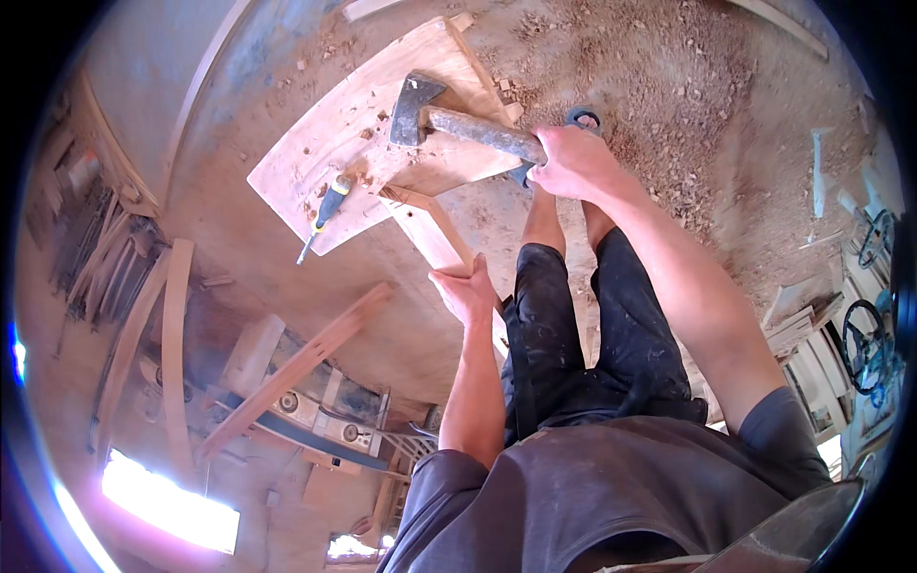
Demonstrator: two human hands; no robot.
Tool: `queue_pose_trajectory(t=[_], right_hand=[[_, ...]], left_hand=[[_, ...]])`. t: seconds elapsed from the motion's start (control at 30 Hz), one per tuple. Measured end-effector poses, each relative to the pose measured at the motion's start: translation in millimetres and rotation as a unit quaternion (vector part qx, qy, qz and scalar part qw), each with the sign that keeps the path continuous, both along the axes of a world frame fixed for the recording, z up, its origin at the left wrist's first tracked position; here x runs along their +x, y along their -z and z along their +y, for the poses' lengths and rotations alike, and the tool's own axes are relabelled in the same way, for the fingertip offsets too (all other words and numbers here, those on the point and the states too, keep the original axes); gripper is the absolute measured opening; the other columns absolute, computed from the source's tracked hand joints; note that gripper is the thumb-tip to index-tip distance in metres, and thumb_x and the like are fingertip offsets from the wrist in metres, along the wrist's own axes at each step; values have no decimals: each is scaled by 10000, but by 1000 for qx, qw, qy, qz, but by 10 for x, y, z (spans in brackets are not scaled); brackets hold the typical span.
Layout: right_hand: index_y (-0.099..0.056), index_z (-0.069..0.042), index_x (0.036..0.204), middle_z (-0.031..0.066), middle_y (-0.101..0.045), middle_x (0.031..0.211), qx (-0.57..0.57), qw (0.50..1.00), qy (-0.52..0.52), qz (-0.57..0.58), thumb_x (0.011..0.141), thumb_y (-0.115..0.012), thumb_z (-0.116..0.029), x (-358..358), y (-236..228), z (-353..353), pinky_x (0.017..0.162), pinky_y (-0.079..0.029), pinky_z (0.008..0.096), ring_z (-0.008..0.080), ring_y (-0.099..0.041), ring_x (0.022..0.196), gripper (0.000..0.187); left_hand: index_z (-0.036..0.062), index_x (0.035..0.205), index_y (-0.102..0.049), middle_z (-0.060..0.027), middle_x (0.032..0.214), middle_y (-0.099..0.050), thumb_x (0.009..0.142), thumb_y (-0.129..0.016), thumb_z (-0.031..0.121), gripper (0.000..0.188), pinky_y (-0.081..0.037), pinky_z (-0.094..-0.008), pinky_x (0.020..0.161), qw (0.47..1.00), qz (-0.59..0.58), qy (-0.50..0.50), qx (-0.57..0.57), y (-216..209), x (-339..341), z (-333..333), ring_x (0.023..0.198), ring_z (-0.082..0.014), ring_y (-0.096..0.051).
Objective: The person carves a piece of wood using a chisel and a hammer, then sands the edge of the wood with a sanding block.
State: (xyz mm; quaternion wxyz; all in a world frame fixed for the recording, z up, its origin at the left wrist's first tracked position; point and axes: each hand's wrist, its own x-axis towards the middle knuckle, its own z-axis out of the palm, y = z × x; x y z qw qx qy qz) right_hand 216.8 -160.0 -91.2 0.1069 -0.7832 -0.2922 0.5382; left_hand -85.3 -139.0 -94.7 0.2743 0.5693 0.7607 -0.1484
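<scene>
The right hand (pixel 573 164) is gripping an axe (pixel 468 129) near the free end of its wooden handle, with the fingers wrapping around it. The axe is extending to the left of this hand, and its dark metal head (pixel 413 113) is showing over a broad wooden board (pixel 320 134). Contact between head and board cannot be confirmed from this view.

The left hand (pixel 468 289) is holding a squared wooden beam (pixel 430 232), with the fingers and thumb closing on its sides. The beam is slanting from the near edge of the board down toward the person's legs, and its upper end is overlapping the board in view. A small dark mark is showing near that end. Whether the end is bearing on the board cannot be told.

A hand tool (pixel 332 202) with a dark and yellow handle is lying on the board, left of the beam, and its metal tip is projecting past the board's edge. Small wood chips (pixel 310 191) are lying around it.

More shavings (pixel 659 86) are covering the ground beyond the board. A dark sandal (pixel 584 118) is showing just beyond the right hand. A long reddish plank (pixel 306 363) is slanting at lower left.
</scene>
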Motion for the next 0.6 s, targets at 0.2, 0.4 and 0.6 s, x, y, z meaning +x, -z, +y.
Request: queue_pose_trajectory(t=[0.2,0.4,0.6], right_hand=[[-670,-32,1224,237,-720,1134,3,994,52,99,807,-718,-293,-39,37,-29,919,-563,471,394,-700,1067,494],[-676,-27,1189,232,-722,1119,15,991,89,101,792,-727,-309,-115,200,-76,938,-547,469,389,-694,1079,489],[-680,-29,1170,229,-717,1112,32,994,64,86,776,-733,-308,-131,290,-10,919,-552,474,391,-695,1068,486]], left_hand=[[-36,1202,-424,-259,1137,-618,743,-895,311,744,-493,-520,945,990,-32,101,95,96,178,377,1078,-449,-639],[-8,1256,-403,-254,1107,-642,767,-850,399,778,-509,-543,906,989,90,47,112,178,625,587,1042,-453,-662],[-21,1357,-347,-249,1078,-664,804,-813,403,839,-518,-546,884,983,128,60,118,238,628,549,1006,-465,-677]])
